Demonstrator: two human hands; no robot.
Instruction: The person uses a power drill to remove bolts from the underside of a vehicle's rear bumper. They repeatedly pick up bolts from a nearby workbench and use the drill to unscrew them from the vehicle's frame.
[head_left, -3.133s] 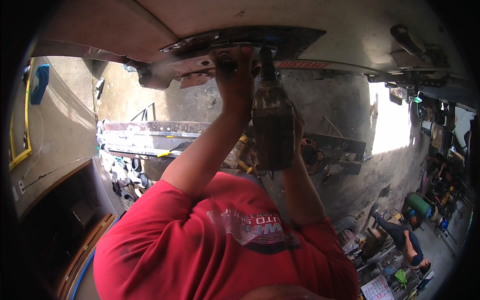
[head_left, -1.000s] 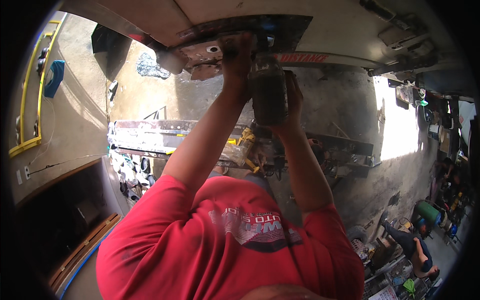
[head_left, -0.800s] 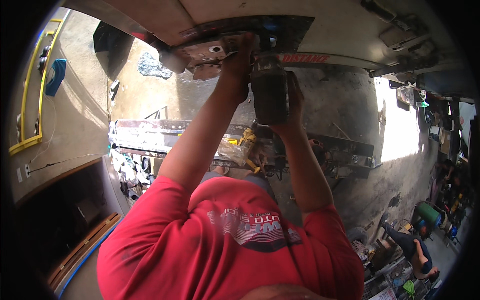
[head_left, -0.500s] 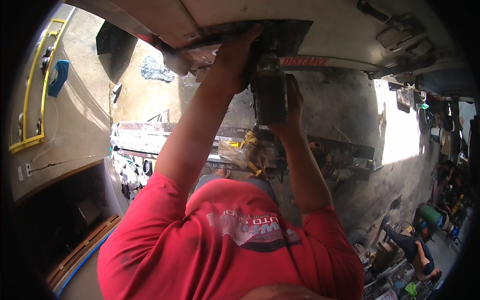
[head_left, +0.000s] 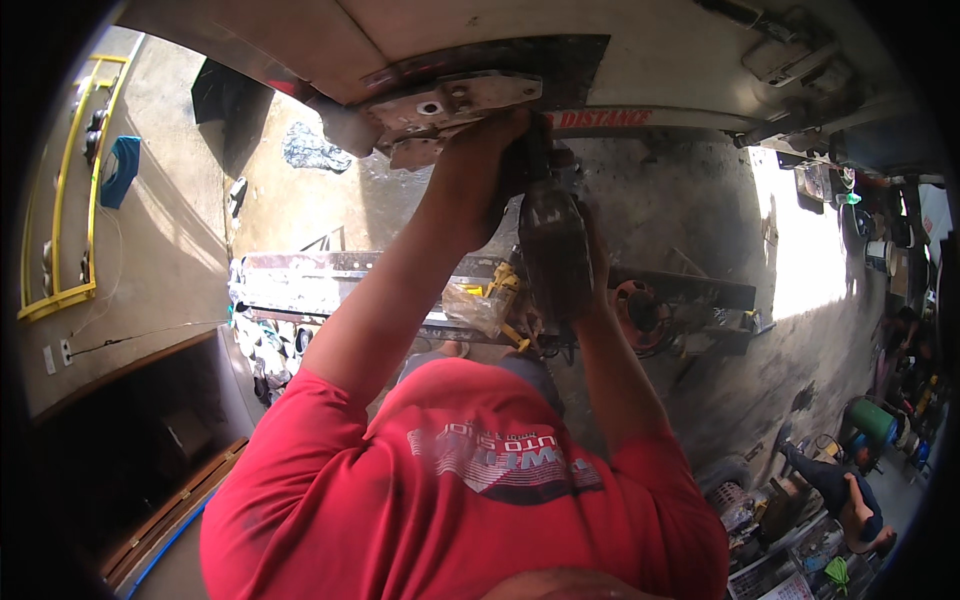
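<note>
A dark, thick-bodied tool (head_left: 556,250) with a narrower neck is held upright below a pale vehicle panel (head_left: 470,40). Its exact kind is too dark to make out. My left hand (head_left: 492,150) is closed around the neck end, close under a worn metal hinge plate (head_left: 450,100) with holes. My right hand (head_left: 597,250) wraps the body from its right side, its fingers mostly hidden behind the tool. Above the plate, a dark bare patch (head_left: 575,72) marks the panel.
Below my hands, a long metal beam (head_left: 380,262) carries a yellow power tool (head_left: 505,290) and a clear plastic bag (head_left: 470,308). A reddish round coil (head_left: 640,312) lies to the right. A yellow frame (head_left: 60,295) leans at far left. Another person (head_left: 850,500) is at lower right among clutter.
Both hands and the dark tool have come down and slightly right, away from the panel. The hinge plate, mostly covered before, now shows. My head view has shifted slightly.
</note>
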